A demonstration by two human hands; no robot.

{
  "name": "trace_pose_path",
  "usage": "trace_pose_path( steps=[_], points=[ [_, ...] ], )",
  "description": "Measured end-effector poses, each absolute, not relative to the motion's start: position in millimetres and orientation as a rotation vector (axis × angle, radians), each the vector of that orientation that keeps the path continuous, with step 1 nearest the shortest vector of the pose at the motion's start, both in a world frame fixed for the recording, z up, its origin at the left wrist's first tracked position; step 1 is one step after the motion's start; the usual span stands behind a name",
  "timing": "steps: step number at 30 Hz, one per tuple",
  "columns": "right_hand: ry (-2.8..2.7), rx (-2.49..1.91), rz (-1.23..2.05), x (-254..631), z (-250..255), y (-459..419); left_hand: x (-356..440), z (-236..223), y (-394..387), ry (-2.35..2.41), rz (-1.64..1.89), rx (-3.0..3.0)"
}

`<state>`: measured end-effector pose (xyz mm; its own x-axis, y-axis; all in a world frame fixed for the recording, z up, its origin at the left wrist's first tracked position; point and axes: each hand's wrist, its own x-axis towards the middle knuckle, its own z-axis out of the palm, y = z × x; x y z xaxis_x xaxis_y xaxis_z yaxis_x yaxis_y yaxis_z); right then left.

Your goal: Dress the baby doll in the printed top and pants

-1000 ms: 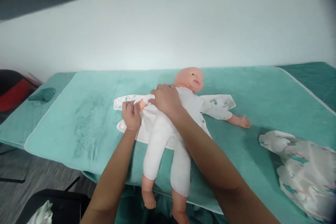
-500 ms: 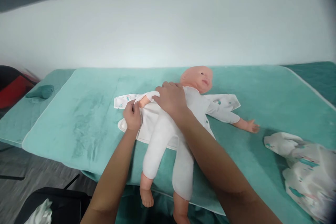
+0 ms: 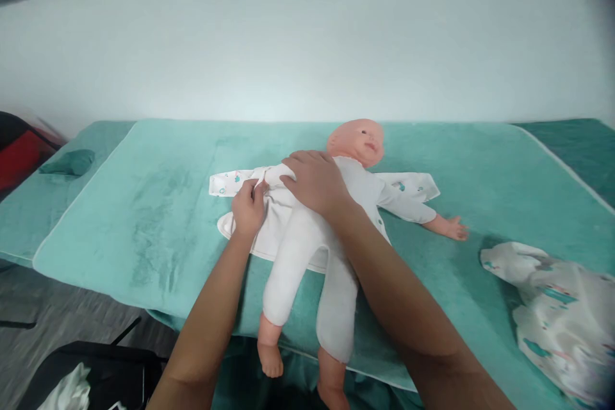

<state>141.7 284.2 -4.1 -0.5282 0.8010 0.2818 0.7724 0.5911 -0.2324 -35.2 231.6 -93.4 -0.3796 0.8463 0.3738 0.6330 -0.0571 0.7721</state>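
A baby doll [image 3: 353,186] in a white bodysuit lies on its back, head turned to the right. Under it is spread a white printed jacket [image 3: 225,183], sleeves out to both sides. My left hand [image 3: 248,210] is closed, pinching white cloth at the end of the doll's arm on the left; the doll's hand there is hidden. My right hand [image 3: 317,182] lies across the doll's upper arm and shoulder on that side, fingers curled round the sleeved arm [image 3: 276,175]. The doll's other arm [image 3: 408,208] stretches out to the right with its hand bare.
A bundled printed cloth [image 3: 557,314] lies at the right on the green padded mat [image 3: 158,205]. A small green cushion [image 3: 70,163] is at the far left. Below the table's front edge stands a black chair [image 3: 91,365] with pale cloth on it. A white wall rises behind.
The bare forearm that showed between my hands is now covered by white cloth. My left hand has shifted slightly right, closer to my right hand, which has stayed nearly in place.
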Motion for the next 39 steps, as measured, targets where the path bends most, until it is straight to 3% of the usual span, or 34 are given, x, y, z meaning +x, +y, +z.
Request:
trace_pose_path(
  steps=[3,7,12,20,24,33,39],
  points=[
    [-2.201,-1.412,0.099,167.5,-0.5,284.6,-36.7,-94.5,231.9,1.982,1.398,1.626],
    [-1.813,-1.930,0.128,217.6,7.3,288.8,-38.3,-97.3,233.4,2.008,1.478,1.684],
    [-1.854,-2.277,0.392,255.9,-1.1,283.0,-38.5,-94.4,234.8,2.095,1.529,1.590],
    [-1.892,-2.105,0.570,261.5,-19.3,269.1,-38.3,-89.1,233.2,2.172,1.378,1.533],
    [-1.657,-1.923,0.654,256.2,-32.3,264.3,-38.0,-90.0,231.1,2.129,1.377,1.585],
    [-0.985,-1.301,1.344,237.2,-51.6,271.6,-42.0,-100.3,233.7,1.984,1.468,1.561],
    [-1.022,-1.146,1.390,238.0,-58.8,270.3,-37.4,-82.4,229.3,1.877,1.573,1.414]
  ],
)
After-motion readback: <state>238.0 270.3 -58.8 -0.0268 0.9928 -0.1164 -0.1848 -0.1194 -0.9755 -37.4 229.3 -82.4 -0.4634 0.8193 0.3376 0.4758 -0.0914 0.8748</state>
